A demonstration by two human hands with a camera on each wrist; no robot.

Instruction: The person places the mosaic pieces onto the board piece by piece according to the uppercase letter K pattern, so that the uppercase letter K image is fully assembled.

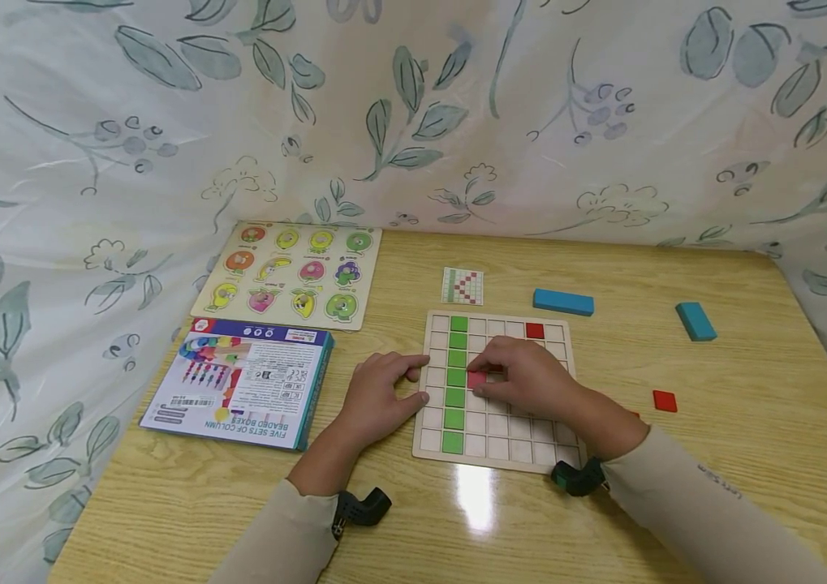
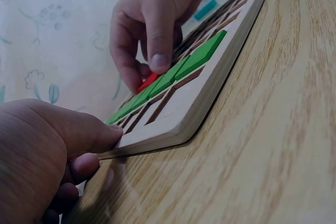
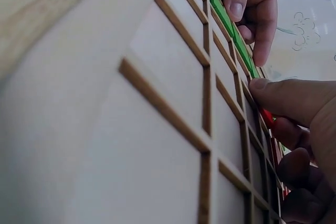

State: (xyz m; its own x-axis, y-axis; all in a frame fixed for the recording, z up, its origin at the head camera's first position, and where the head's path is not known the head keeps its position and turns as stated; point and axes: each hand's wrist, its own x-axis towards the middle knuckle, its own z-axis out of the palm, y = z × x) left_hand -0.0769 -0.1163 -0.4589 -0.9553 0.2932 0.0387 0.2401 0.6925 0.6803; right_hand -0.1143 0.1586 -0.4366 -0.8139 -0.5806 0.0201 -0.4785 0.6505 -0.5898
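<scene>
A wooden grid board (image 1: 497,424) lies on the table, with a column of green square tiles (image 1: 454,397) near its left side. One dark red tile (image 1: 534,331) sits in the top row. Just right of the green column, my right hand (image 1: 530,377) pinches a red square tile (image 1: 476,379) between thumb and fingers, at a grid cell. In the left wrist view, that red tile (image 2: 148,81) is partly covered by the fingers. My left hand (image 1: 378,397) touches the board's left edge with thumb and forefinger spread apart. The right hand hides some cells.
Behind the board lies a small pattern card (image 1: 463,286). Two blue blocks (image 1: 562,302) and a loose red tile (image 1: 665,401) are to the right; another red piece shows by the right wrist. A boxed set (image 1: 238,385) and a fruit puzzle board (image 1: 285,280) lie left.
</scene>
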